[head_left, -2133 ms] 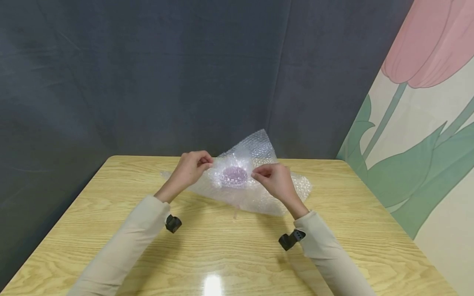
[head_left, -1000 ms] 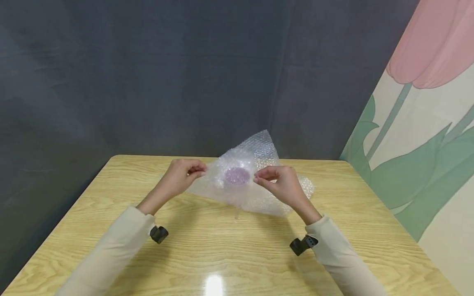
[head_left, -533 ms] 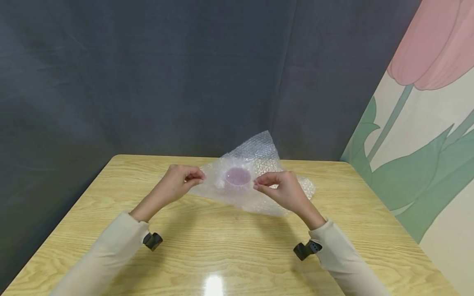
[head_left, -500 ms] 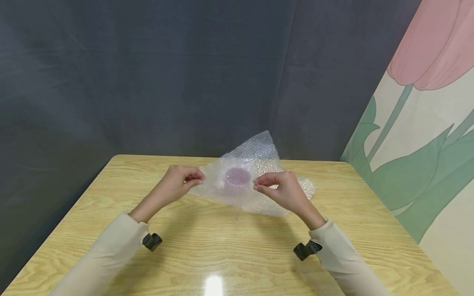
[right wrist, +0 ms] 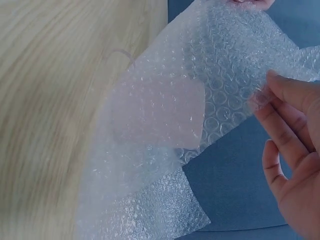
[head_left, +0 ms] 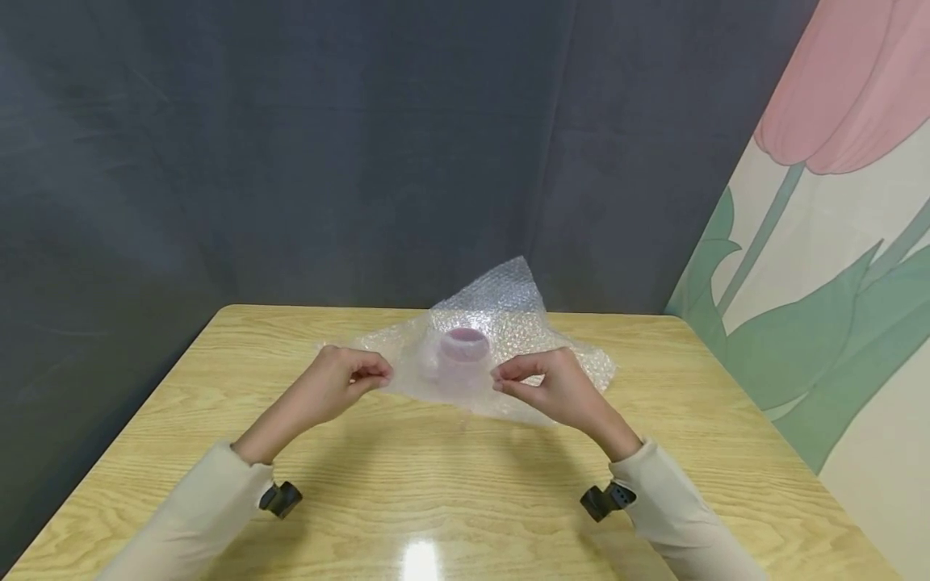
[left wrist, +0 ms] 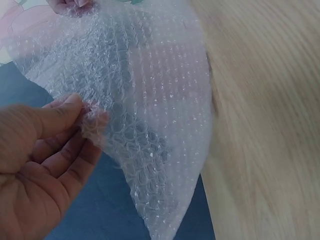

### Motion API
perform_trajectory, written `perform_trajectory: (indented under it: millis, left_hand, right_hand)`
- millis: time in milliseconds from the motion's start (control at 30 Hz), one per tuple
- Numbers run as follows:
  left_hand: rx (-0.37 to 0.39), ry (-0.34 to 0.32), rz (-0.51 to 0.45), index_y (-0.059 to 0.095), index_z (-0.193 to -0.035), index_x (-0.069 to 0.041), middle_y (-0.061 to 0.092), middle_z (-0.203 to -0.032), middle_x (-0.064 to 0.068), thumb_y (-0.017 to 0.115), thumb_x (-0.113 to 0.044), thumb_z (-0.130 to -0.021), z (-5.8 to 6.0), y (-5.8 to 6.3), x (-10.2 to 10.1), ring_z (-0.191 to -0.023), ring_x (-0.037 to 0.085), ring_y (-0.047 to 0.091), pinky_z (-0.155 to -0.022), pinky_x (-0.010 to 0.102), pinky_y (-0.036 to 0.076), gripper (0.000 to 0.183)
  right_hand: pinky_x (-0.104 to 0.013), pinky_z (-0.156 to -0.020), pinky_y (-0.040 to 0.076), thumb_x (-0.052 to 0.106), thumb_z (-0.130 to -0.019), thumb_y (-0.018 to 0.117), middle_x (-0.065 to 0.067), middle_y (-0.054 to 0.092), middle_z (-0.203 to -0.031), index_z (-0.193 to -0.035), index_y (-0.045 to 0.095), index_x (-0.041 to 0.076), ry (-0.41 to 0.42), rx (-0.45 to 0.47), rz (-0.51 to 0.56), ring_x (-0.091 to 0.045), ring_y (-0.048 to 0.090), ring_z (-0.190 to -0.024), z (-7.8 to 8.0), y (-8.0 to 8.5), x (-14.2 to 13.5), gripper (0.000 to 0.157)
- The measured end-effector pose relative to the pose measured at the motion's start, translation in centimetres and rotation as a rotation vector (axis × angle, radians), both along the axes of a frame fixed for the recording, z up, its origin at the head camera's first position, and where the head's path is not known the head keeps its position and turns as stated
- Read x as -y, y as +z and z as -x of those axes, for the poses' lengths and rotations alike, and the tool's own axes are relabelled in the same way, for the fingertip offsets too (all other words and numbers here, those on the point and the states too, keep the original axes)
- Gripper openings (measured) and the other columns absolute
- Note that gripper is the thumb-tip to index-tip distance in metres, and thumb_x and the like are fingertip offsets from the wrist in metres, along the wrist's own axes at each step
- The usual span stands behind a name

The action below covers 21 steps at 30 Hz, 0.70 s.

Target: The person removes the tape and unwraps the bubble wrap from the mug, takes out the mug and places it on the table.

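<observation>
A pale pink mug [head_left: 465,347] stands upright on a sheet of bubble wrap [head_left: 508,298] in the head view, its top rim showing above the sheet's near flap. Its body [right wrist: 160,112] shows through the plastic in the right wrist view, with a thin handle-like loop [right wrist: 122,54] beyond the sheet's edge. My left hand [head_left: 349,383] pinches the flap's edge between thumb and fingers, left of the mug. On the mug's right, my right hand [head_left: 552,391] pinches another part of that edge. Both hands hold the flap raised in front of the mug.
The wood-grain table [head_left: 436,484] extends toward me, with a bright light reflection near its front. Behind it hangs a dark blue-grey curtain [head_left: 327,161]. A wall with a painted tulip [head_left: 828,97] rises on the right. One wrap corner stands up at the back.
Both hands have drawn the pinched flap down and toward me, the left also moving further left. The mug's rim, covered by wrap before, now shows above the flap.
</observation>
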State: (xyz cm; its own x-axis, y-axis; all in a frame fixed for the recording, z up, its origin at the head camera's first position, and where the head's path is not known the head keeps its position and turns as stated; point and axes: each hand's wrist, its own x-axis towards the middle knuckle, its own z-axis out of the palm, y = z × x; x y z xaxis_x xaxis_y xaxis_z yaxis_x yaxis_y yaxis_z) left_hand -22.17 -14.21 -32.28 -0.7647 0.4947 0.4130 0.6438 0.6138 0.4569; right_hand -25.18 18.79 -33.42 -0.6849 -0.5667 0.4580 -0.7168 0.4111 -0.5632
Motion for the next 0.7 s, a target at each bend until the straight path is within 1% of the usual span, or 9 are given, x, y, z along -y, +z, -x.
perform_trajectory:
  millis: [133, 267, 500, 700]
  left_hand:
    - [0.029, -0.015, 0.011, 0.074, -0.090, -0.006, 0.071, -0.082, -0.002, 0.072, 0.001, -0.084, -0.5, -0.3, 0.3, -0.073, 0.008, 0.065, -0.065, 0.024, 0.055, 0.009]
    - [0.063, -0.023, 0.024, 0.074, -0.091, -0.006, 0.071, -0.083, -0.001, 0.071, -0.001, -0.086, -0.8, -0.6, 0.6, -0.074, 0.008, 0.066, -0.065, 0.024, 0.055, 0.008]
    - [0.091, -0.050, 0.040, 0.075, -0.094, -0.007, 0.072, -0.087, -0.001, 0.070, -0.004, -0.088, -1.2, -0.8, 1.0, -0.078, 0.009, 0.067, -0.067, 0.026, 0.055, 0.009]
    - [0.120, -0.067, 0.059, 0.076, -0.094, -0.009, 0.072, -0.089, -0.002, 0.071, -0.004, -0.087, -1.8, -1.4, 1.4, -0.080, 0.008, 0.067, -0.069, 0.027, 0.056, 0.010]
  right_hand:
    - [-0.028, -0.068, 0.057, 0.013, -0.086, 0.075, 0.004, 0.073, -0.092, -0.097, 0.077, 0.009, 0.055, 0.011, -0.024, -0.006, 0.068, -0.081, -0.5, -0.1, -0.1, 0.012]
    - [-0.027, -0.067, 0.057, 0.011, -0.087, 0.074, 0.001, 0.073, -0.093, -0.098, 0.077, 0.007, 0.103, 0.003, -0.038, -0.007, 0.069, -0.082, -1.0, -0.3, -0.1, 0.012]
    - [-0.022, -0.069, 0.056, 0.007, -0.084, 0.076, 0.002, 0.073, -0.092, -0.096, 0.077, 0.007, 0.139, -0.021, -0.044, -0.008, 0.068, -0.084, -1.7, -0.8, 0.1, 0.012]
    - [-0.025, -0.069, 0.056, 0.008, -0.083, 0.077, 0.002, 0.073, -0.092, -0.095, 0.077, 0.008, 0.163, -0.073, -0.074, -0.007, 0.068, -0.083, -2.2, -1.3, 0.1, 0.013]
